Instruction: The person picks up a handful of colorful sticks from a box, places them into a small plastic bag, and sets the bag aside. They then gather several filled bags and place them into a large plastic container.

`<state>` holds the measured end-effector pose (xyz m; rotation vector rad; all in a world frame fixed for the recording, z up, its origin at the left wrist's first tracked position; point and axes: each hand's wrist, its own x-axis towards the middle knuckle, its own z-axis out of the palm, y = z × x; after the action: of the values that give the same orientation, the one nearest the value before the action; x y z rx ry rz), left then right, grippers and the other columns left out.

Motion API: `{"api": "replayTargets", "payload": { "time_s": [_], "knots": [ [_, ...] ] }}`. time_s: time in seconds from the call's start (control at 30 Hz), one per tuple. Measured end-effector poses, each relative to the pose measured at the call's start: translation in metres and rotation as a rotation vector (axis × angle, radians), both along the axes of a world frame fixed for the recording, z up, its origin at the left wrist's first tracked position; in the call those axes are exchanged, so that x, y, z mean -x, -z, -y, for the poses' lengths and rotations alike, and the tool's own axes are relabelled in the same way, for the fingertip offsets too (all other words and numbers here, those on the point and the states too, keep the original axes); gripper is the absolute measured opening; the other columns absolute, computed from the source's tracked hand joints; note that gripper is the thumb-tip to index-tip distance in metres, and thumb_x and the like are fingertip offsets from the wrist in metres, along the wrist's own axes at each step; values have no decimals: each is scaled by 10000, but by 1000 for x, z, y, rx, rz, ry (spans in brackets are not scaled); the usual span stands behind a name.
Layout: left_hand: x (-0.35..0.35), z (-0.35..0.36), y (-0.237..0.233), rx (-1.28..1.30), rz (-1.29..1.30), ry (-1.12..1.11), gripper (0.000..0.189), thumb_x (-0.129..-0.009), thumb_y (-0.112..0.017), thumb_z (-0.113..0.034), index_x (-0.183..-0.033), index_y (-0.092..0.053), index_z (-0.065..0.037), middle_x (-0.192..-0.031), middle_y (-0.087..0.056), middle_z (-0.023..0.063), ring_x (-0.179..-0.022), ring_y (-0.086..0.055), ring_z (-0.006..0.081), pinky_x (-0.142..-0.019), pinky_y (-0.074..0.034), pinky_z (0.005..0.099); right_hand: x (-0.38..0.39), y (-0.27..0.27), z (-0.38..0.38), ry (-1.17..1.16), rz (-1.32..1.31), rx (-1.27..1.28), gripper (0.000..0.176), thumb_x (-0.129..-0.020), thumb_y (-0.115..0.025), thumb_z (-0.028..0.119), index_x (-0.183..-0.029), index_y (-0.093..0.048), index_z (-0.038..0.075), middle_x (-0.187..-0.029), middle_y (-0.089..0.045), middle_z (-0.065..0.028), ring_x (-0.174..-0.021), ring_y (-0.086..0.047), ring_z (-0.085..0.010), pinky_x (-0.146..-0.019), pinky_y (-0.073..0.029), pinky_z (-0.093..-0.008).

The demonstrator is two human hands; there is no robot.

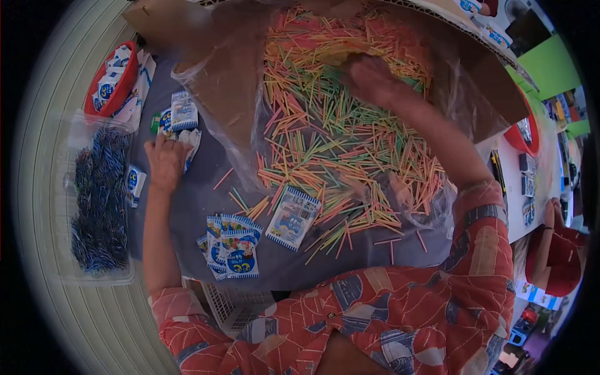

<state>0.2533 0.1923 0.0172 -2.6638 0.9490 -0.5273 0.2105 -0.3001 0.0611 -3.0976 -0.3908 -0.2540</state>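
The right hand is deep in the far part of the stick pile, a loose heap of pink, orange, green and yellow sticks on a plastic sheet spread over cardboard. The hand is blurred. Its fingers curve down into the sticks, but whether they pinch any cannot be told. The left hand lies at the left on the worktop, back up, with its fingers curled onto a white packet that they seem to grip.

Just beyond that hand lies a printed packet. Near the body, a fan of blue packets overlaps, and one striped packet lies beside it, touching the stray sticks at the pile's near edge. A red bowl of packets stands far left, with a clear tub of dark blue pieces in front of it. Another person in a red cap sits at the right.

By the look of it, the step in hand is gathering sticks from the pile while the other hand keeps a packet ready. Getting sticks into that packet would call for a small, aligned bunch pinched together, and for the packet's mouth to be held open. The two hands are well apart.
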Motion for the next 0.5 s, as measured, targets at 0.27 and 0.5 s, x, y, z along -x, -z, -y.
{"api": "replayTargets", "payload": {
  "time_s": [0.27, 0.5],
  "knots": [
    [154, 103, -67, 446, 14, 4, 302, -833, -727, -297, -1004, -677, -53, -995, -601, 96, -942, -555, 289, -778, -428, 423, -42, 14, -21, 161, -17, 252, 254, -859, -600, 221, -1093, -686, 175, -1158, -660, -120, -1053, -646, -274, -889, -488, -498],
    [250, 191, -10, 455, -334, -57, 241, -736, -740, -109, -944, -651, -25, -876, -580, 127, -845, -607, 326, -675, -509, 416, -52, 12, -19, 188, 176, 203, 281, -850, -615, 247, -1115, -680, 178, -1176, -655, -109, -1049, -647, -265, -896, -483, -510]
  ]
}}
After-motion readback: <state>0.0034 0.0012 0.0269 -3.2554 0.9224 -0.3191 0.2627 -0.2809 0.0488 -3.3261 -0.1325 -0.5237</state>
